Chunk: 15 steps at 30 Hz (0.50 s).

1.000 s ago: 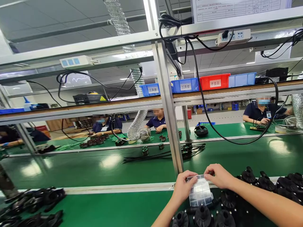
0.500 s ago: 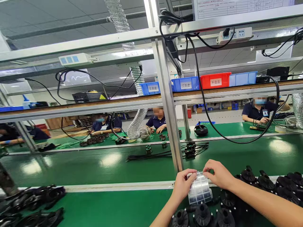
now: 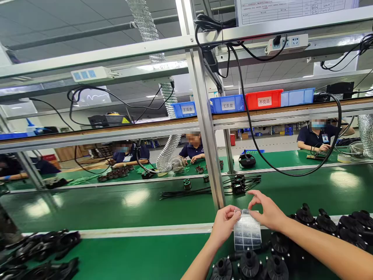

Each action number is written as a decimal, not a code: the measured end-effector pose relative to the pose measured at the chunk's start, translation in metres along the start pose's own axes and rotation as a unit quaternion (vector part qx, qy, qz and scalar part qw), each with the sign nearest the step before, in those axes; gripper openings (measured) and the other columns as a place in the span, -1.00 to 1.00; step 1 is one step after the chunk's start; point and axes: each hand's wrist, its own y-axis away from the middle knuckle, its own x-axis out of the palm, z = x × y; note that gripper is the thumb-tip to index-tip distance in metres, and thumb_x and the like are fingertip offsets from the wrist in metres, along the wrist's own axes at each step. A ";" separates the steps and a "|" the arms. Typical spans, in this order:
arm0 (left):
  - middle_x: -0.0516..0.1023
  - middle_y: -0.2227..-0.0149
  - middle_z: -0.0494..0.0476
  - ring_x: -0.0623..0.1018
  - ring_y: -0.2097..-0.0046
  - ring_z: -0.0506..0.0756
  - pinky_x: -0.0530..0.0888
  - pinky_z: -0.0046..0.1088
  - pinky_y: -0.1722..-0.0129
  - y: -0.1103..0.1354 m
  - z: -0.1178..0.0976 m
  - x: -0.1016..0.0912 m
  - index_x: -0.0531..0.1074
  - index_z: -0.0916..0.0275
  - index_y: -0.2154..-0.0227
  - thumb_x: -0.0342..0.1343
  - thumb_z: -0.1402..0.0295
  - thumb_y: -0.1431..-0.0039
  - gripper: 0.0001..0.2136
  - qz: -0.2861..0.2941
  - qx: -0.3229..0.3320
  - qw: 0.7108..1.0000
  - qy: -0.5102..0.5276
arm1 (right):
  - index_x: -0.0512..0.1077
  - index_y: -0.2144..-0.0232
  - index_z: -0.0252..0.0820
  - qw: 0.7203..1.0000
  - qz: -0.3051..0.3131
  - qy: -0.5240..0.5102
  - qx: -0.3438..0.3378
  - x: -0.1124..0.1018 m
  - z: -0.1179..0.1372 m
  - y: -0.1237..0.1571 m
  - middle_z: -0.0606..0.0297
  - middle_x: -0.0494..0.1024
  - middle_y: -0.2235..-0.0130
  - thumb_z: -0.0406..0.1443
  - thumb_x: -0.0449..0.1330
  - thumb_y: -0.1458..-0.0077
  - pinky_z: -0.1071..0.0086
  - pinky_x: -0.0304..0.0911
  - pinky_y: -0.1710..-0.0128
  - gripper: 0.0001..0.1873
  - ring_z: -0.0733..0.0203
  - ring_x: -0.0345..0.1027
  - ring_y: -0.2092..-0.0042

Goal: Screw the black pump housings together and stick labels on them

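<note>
A silvery sheet of labels [image 3: 247, 232], marked off in a grid of small rectangles, hangs tilted between my hands above black round parts. My left hand [image 3: 225, 224] pinches its upper left corner between thumb and fingers. At the upper right edge is my right hand [image 3: 266, 212], thumb against the sheet and index finger curled down close to it. The other fingers of that hand are raised. Below the sheet, black plastic housings [image 3: 250, 264] with short upright spouts stand close together.
More black housings [image 3: 326, 223] crowd the right side. Black parts [image 3: 43, 249] are heaped at the left. A metal post [image 3: 205, 128] rises just beyond my hands. Black cables [image 3: 189, 192] lie on the green conveyor belt [image 3: 116, 210]. Several co-workers sit across the line.
The sheet has straightened from a curled shape to lie flatter. My right hand has shifted slightly up and left, its fingers lifting. Cables and small parts on the belt have moved right.
</note>
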 end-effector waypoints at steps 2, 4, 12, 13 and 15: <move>0.44 0.58 -0.04 0.28 0.52 -0.04 0.16 -0.53 0.46 0.001 -0.001 0.002 0.53 0.30 0.42 0.42 -0.24 0.09 -0.39 -0.009 0.007 1.000 -0.013 | 0.37 -0.12 -0.06 1.000 -0.002 -0.014 -0.026 0.000 0.003 0.001 0.32 0.66 0.16 -0.41 0.24 -0.13 -0.05 0.14 -0.32 -0.50 -0.02 0.44 -0.15; 0.36 0.61 -0.09 0.21 0.53 -0.06 0.10 -0.53 0.48 0.001 -0.003 0.003 0.49 0.29 0.49 0.41 -0.24 0.07 -0.40 -0.024 0.013 0.999 -0.032 | 0.36 -0.14 -0.04 0.998 -0.007 -0.036 -0.043 -0.001 0.005 0.000 0.35 0.65 0.21 -0.41 0.25 -0.14 -0.07 0.17 -0.32 -0.49 0.03 0.48 -0.06; 0.41 0.65 -0.05 0.31 0.55 -0.02 0.20 -0.53 0.52 0.009 -0.035 0.005 0.52 0.29 0.59 0.43 -0.22 0.15 -0.42 0.021 0.006 0.996 -0.090 | -0.02 -0.40 -0.02 0.989 -0.043 -0.139 0.002 0.020 0.035 -0.019 -0.02 0.33 -0.28 -0.47 0.28 0.00 0.26 0.58 0.17 -0.01 0.12 0.46 -0.08; 0.47 0.63 -0.02 0.37 0.54 0.01 0.26 -0.52 0.51 0.009 -0.040 0.005 0.55 0.29 0.57 0.45 -0.21 0.18 -0.43 0.042 0.004 0.995 -0.094 | 0.02 -0.38 -0.03 0.990 -0.039 -0.139 0.003 0.024 0.044 -0.019 -0.02 0.35 -0.28 -0.48 0.31 0.02 0.29 0.59 0.20 -0.01 0.12 0.48 -0.06; 0.61 0.55 0.05 0.53 0.47 0.11 0.44 -0.46 0.44 0.007 -0.049 0.005 0.62 0.28 0.49 0.49 -0.17 0.23 -0.46 0.086 -0.001 0.990 -0.109 | 0.07 -0.37 -0.03 0.991 -0.035 -0.132 -0.004 0.025 0.062 -0.015 0.01 0.36 -0.29 -0.49 0.34 0.03 0.32 0.60 0.19 -0.02 0.13 0.50 -0.06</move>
